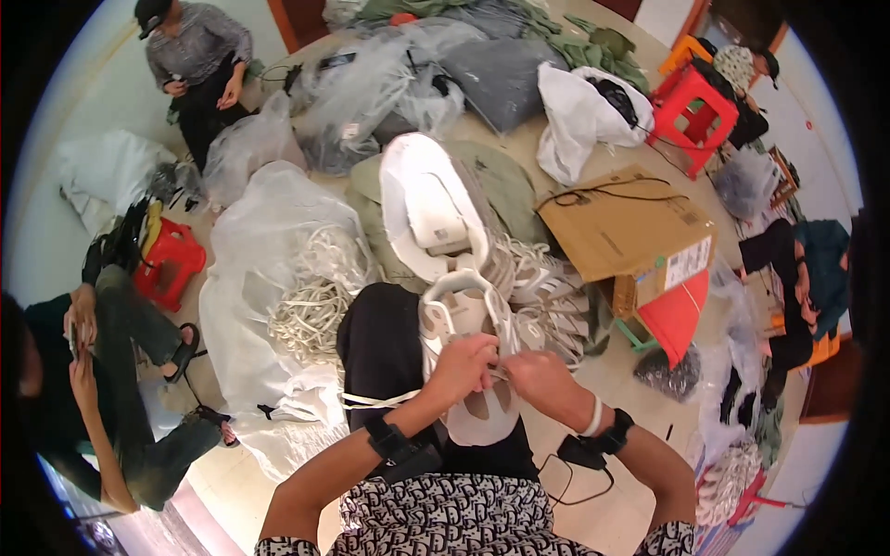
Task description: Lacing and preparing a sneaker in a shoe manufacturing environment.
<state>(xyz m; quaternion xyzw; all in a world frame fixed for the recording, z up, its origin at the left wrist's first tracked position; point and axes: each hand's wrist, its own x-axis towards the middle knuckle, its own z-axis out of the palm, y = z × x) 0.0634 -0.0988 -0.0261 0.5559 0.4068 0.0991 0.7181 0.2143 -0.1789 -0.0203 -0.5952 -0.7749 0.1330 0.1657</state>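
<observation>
A white and beige sneaker (482,419) rests on my lap, its toe toward me. Over its lacing area, my left hand (464,367) is closed in a pinch on a pale shoelace (371,401), whose loose end trails out to the left across my dark trouser leg. Close beside it, my right hand (552,382) is also closed, its fingertips pinched at the lace by the eyelets. The exact grip is partly hidden by the fingers. Just beyond lies another white sneaker (431,218), its opening and insole facing up.
A tangle of pale laces (311,320) lies on clear plastic sheeting (241,269) at left. More sneakers (552,320) are stacked at right, near a cardboard box (630,227) and red stool (695,116). Other people sit around, one at left (79,371) holding a phone.
</observation>
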